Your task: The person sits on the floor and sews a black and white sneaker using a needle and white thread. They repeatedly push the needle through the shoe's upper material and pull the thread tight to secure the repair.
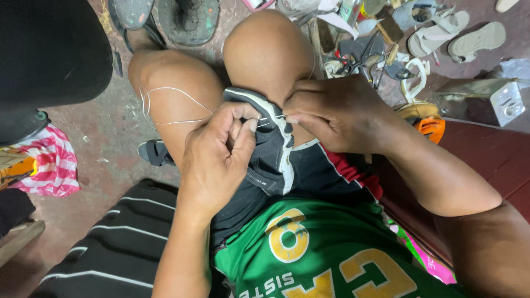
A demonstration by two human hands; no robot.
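Seated, knees up; black athletic shoe (270,149) wedged between the thighs, sole edge turned upward, likely so both hands stay free and the seam sits close under the eyes.

Left hand (218,157) pinched shut on a white thread (171,105), fingertips pressed together beside the shoe's rim; the thread loops out slack over the left knee (171,91). Right hand (337,113) clenched at the rim too, thumb and forefinger nipping what looks like a needle; too small to be sure. Hands nearly touching, one each side of the stitch point.

Shoe: dark mesh upper, white-grey sole trim, worn and creased, white stripe running down the side.

Around: scissors (359,60) and scraps on the floor ahead, pale sandals (458,33) beyond, pink striped bag (49,163) to the left
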